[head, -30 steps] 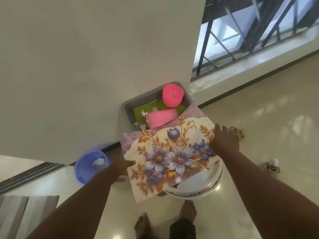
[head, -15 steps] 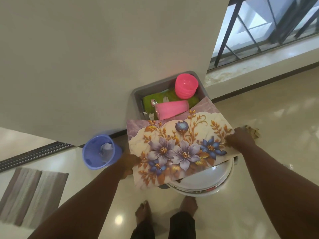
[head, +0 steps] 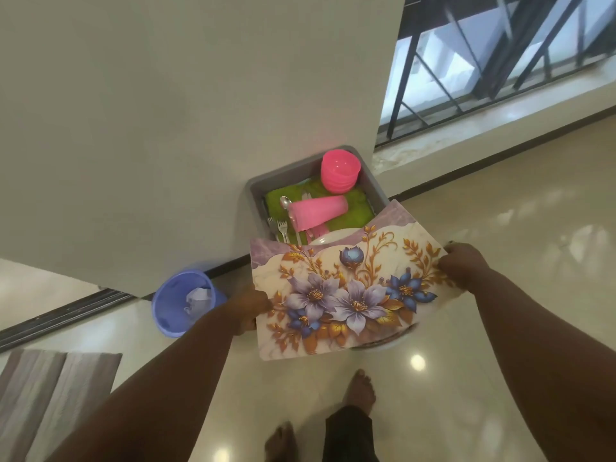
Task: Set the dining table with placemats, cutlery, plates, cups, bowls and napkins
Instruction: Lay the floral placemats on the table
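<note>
The left hand [head: 248,308] and right hand [head: 461,266] each grip an opposite edge of the floral placemat [head: 343,295], fingers curled.

Bare forearms, no sleeves; bare feet [head: 359,388]; dark trouser leg [head: 348,435] reaching the ankle.

Placemat [head: 346,295] — purple-blue flowers, gold leaves (marbled lilac edge); pink cups [head: 316,211], lavender bin [head: 173,315].

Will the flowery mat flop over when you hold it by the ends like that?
Probably only a little: the placemat spans flat between the left hand and right hand, so it looks fairly stiff. It seems thin and light. Its glossy face may be slippery.
</note>
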